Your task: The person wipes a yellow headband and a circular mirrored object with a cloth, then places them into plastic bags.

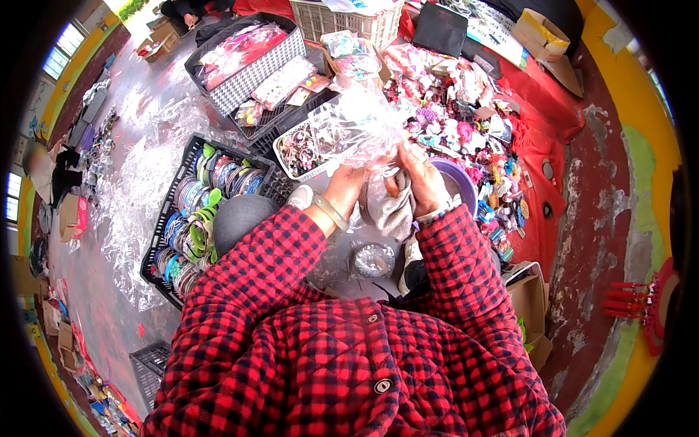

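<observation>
In front of my chest, a crumpled clear plastic bag (364, 131) is gripped between my two hands. My left hand (345, 189), with a pale bangle at its wrist, has its fingers closed on the bag's near end. Thumb and fingers of my right hand (422, 177) pinch the bag on the other side. A grey cloth (396, 214) hangs just below and between the hands; whether my right hand also holds it I cannot tell. Behind the bag is a white basket (318, 171) of small trinkets, and beside my right hand a purple basin (466, 180).
To the left, a black crate (162, 264) holds several coloured hoops, with a dark grey rounded object (240, 222) by it. Colourful hair accessories (466, 109) pile on red cloth at right. A clear ring-shaped roll (373, 260) lies near my shoes. Grey crates (266, 62) stand ahead.
</observation>
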Tool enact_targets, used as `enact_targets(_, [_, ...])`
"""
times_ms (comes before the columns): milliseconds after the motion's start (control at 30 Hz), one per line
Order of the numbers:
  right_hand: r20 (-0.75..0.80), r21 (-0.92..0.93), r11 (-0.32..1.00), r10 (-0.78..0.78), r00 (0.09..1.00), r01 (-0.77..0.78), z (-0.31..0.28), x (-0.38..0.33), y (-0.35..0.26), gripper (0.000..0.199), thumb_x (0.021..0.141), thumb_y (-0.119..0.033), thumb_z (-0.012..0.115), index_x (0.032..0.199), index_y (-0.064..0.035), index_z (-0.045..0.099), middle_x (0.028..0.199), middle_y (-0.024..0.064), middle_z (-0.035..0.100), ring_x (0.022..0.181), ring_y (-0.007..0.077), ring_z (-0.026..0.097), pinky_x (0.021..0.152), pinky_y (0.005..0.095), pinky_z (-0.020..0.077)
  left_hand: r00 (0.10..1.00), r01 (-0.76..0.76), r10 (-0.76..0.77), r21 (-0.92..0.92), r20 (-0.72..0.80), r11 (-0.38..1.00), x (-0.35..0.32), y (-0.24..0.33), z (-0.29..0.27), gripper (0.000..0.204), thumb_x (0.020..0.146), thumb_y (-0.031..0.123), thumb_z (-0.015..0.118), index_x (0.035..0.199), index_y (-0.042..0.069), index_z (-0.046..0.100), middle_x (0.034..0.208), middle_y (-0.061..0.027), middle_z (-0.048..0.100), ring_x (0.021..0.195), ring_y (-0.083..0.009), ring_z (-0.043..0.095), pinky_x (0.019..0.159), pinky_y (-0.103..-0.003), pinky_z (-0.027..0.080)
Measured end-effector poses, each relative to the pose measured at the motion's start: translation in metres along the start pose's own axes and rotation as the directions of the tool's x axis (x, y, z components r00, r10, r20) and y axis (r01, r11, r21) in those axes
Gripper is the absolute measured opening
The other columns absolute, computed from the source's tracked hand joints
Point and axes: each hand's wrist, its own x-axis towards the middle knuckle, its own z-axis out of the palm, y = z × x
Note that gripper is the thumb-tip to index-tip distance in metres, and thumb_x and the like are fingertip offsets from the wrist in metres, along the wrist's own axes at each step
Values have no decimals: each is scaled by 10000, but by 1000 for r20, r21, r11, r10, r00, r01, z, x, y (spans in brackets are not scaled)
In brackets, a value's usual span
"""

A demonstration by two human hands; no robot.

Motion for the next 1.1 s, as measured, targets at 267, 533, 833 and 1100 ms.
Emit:
enact_targets(267, [28, -53, 998, -28, 999, 29, -4, -1, -4, 337, 867, -364, 502, 1006, -58, 529, 776, 47, 608, 507, 84, 500, 444, 186, 387, 898, 41, 299, 739, -323, 673, 28, -23, -54, 313, 862, 50, 363, 1171, 5, 386, 924, -145, 563, 795, -214, 588, 689, -309, 490])
enact_targets(533, [-356, -83, 989, -145, 923, 124, -2, -3, -27, 153, 874, -206, 500, 878, -69, 567, 679, 5, 581, 494, 98, 522, 418, 196, 398, 721, 181, 280, 563, -634, 807, 38, 12, -69, 189, 841, 80, 433, 1009, 19, 496, 738, -150, 573, 600, -241, 598, 531, -355, 497])
enact_targets(833, [-709, 100, 942, -159, 687, 321, -92, -5, -55, 109, 841, -157, 563, 846, -48, 572, 673, 40, 582, 494, 143, 523, 426, 252, 447, 1000, -5, -10, 561, 24, 828, 16, 49, -74, 172, 855, 101, 466, 961, 35, 583, 675, 23, 531, 538, -45, 467, 474, -181, 372])
enact_targets(1100, [-713, -362, 907, -417, 564, 214, -95, -7, -54, 311, 808, -126, 597, 1056, 47, 523, 770, 80, 606, 718, 150, 583, 664, 254, 465, 995, 93, -98, 247, 10, 965, 11, 61, -92, 159, 843, 116, 514, 947, 9, 566, 824, -30, 591, 672, -86, 538, 559, -199, 437])
